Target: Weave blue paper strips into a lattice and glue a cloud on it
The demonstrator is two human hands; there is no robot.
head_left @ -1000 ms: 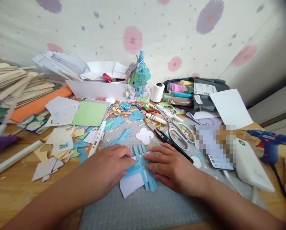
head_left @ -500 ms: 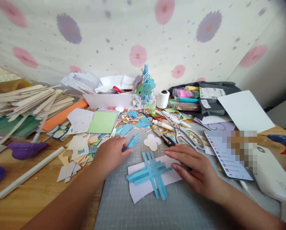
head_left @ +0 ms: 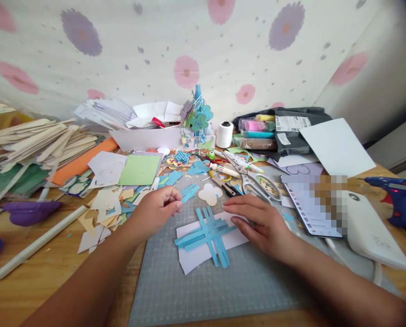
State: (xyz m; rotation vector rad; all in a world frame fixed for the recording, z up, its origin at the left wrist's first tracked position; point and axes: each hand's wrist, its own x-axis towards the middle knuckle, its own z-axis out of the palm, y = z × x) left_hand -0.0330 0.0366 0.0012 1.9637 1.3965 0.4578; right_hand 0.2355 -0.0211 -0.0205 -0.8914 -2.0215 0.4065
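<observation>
Crossed, woven blue paper strips (head_left: 207, 236) lie on a pale lilac paper piece (head_left: 189, 261) on the grey cutting mat (head_left: 175, 295). My right hand (head_left: 264, 225) rests at the right end of that paper, fingers stretched out. To the upper left of the strips, my left hand (head_left: 160, 209) has its fingers curled together; whatever they hold, if anything, is hidden. Loose blue strips (head_left: 190, 192) are just beyond its fingertips. A white flower-shaped cutout (head_left: 210, 194) sits between the hands, beside a black-handled cutter (head_left: 230, 190).
Scissors (head_left: 257, 184) and pens lie behind my right hand. To the right are a phone (head_left: 308, 211), a white power bank (head_left: 376, 231) and a blue glue gun (head_left: 398, 195). Paper scraps (head_left: 109, 204) and a white stick (head_left: 39, 243) are at the left.
My left hand has drawn back from the loose blue strips, which now lie on the mat, and its fingers have curled in. The whole view has shifted slightly.
</observation>
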